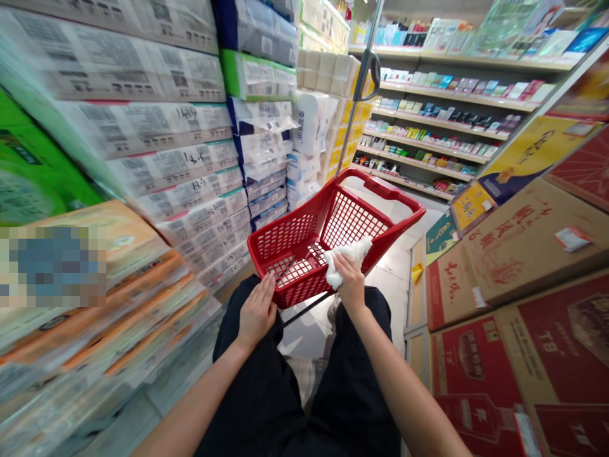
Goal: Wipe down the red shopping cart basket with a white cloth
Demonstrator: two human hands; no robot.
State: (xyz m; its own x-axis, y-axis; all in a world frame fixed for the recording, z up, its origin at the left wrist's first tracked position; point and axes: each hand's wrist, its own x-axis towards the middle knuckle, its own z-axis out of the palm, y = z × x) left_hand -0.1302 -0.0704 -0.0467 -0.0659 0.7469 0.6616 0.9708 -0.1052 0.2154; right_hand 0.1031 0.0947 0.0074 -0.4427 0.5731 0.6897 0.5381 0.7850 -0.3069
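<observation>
- Left hand (257,311): fingers spread, laid flat on the near wall of the basket, pinching nothing.
- Right hand (349,282): fingers pressed together on a crumpled white tissue (345,259), whether paper or cloth not to be made out, its lower part hidden by the hand.
- Red plastic shopping basket (375,181): held over dark trousers (295,393), the tissue at its right rim; mesh floor bare where visible.
- Left of the aisle: stacked paper-tissue packs (166,133), blurred; printing unreadable, one patch pixelated.
- Right of the aisle: cardboard liquor cartons (476,374), cut off by the frame.
- Farthest: retail shelves (428,136), goods too small to identify.
</observation>
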